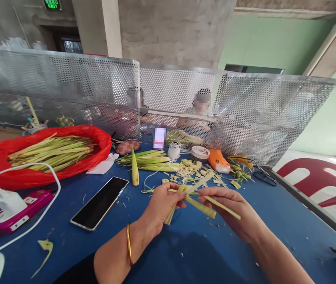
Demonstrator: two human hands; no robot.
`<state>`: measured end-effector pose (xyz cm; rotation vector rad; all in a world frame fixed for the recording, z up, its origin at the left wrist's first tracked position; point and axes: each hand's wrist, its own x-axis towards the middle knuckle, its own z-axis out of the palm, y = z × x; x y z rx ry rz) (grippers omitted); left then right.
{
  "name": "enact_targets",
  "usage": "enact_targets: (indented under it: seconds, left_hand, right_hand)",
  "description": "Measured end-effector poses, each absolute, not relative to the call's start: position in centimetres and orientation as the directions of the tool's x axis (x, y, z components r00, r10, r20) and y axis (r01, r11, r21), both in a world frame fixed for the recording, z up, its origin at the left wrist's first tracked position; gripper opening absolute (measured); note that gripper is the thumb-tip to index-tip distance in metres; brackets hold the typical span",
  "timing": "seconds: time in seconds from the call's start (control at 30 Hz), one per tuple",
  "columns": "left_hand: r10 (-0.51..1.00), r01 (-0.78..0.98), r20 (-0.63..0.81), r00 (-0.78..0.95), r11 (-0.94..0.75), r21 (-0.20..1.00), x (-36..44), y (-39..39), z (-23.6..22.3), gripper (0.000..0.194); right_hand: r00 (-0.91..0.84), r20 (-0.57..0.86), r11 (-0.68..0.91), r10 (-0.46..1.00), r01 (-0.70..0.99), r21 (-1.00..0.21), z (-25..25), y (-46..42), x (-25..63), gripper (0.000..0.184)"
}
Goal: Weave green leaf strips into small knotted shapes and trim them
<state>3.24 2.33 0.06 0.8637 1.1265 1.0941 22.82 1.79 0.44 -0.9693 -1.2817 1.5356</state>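
Note:
Several flat pale-green leaf strips cross each other between my two hands, above the blue table. My left hand, with a gold bangle on its wrist, pinches the folded crossing of the strips between thumb and fingers. One strip end hangs down below those fingers. My right hand is closed on a narrower strip that points to the lower right. Cut leaf scraps lie just beyond my hands. Beside them are a bundle of green stalks and one upright pointed shoot.
At left, a red bag holds long strips. A black phone and a purple power strip with a white cable lie nearer. White string, tape and an orange packet stand before a perforated metal screen; people sit behind it.

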Motion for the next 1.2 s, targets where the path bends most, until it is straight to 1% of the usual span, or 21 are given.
enact_targets:
  seconds: [0.03,0.1,0.13,0.2,0.23,0.27,0.33,0.4,0.47,0.6,0.7,0.77,0.97,1.07,1.2]
  left_hand:
    - [0.964,-0.228,-0.26,0.063,0.267,0.936,3.2,2.3,0.1,0.016]
    - [0.96,-0.235,-0.27,0.067,0.278,0.931,3.3,2.2,0.1,0.017]
    - [0.959,-0.238,-0.274,0.073,0.283,0.929,3.3,2.2,0.0,0.018]
    - [0.959,-0.241,-0.268,0.087,0.282,0.929,3.4,2.2,-0.2,0.023]
    - [0.961,-0.238,-0.261,0.091,0.275,0.931,3.5,2.1,-0.4,0.025]
    - [0.963,-0.23,-0.254,0.09,0.268,0.936,3.6,2.1,-0.6,0.027]
    - [0.969,-0.205,-0.235,0.079,0.247,0.947,3.8,2.1,-1.0,0.028]
    - [0.975,-0.17,-0.212,0.064,0.22,0.961,3.9,2.0,-1.2,0.025]
    - [0.981,-0.145,-0.187,0.047,0.192,0.971,4.0,2.0,-1.2,0.022]
    - [0.988,-0.119,-0.157,0.003,0.156,0.981,4.0,2.1,-1.3,0.017]
    - [0.993,-0.071,-0.121,-0.006,0.12,0.99,4.0,2.1,-1.4,0.016]
    - [0.994,-0.039,-0.106,-0.014,0.105,0.994,3.9,2.2,-1.5,0.017]
    - [0.996,0.007,-0.089,-0.015,0.089,0.996,3.8,2.3,-1.8,0.02]
    - [0.998,0.087,-0.061,-0.012,0.062,0.994,3.8,2.2,-2.0,0.018]
    - [0.999,0.232,0.027,-0.041,-0.016,0.972,3.8,2.1,-2.2,0.018]
  right_hand:
    - [-0.296,-0.014,-0.049,0.955,-0.112,-0.992,0.5,1.8,22.8,0.029]
    - [-0.255,0.085,0.093,0.963,0.019,-0.995,0.6,1.9,22.6,0.025]
    - [-0.228,0.173,0.198,0.958,0.095,-0.976,0.7,1.9,22.5,0.021]
    - [-0.193,0.375,0.411,0.907,0.198,-0.89,0.6,1.9,22.2,0.018]
    - [-0.184,0.445,0.478,0.876,0.218,-0.851,0.5,1.9,22.0,0.018]
    - [-0.171,0.479,0.507,0.861,0.215,-0.835,0.4,1.9,21.8,0.017]
    - [-0.148,0.446,0.467,0.883,0.177,-0.866,0.2,1.7,21.4,0.017]
    - [-0.127,0.353,0.37,0.927,0.149,-0.917,-0.1,1.5,21.0,0.021]
    - [-0.112,0.309,0.324,0.945,0.166,-0.931,-0.2,1.4,20.7,0.024]
    - [-0.157,0.297,0.333,0.942,0.328,-0.884,-0.2,1.3,20.6,0.033]
    - [-0.155,0.199,0.249,0.968,0.463,-0.851,-0.5,1.4,20.6,0.032]
    - [-0.141,0.157,0.208,0.977,0.513,-0.833,-0.8,1.4,20.6,0.029]
    - [-0.189,0.162,0.24,0.968,0.537,-0.808,-1.2,1.5,20.6,0.026]
    - [-0.19,0.167,0.247,0.967,0.558,-0.793,-1.4,1.5,20.5,0.027]
    - [-0.207,0.195,0.281,0.959,0.573,-0.77,-1.6,1.5,20.5,0.029]
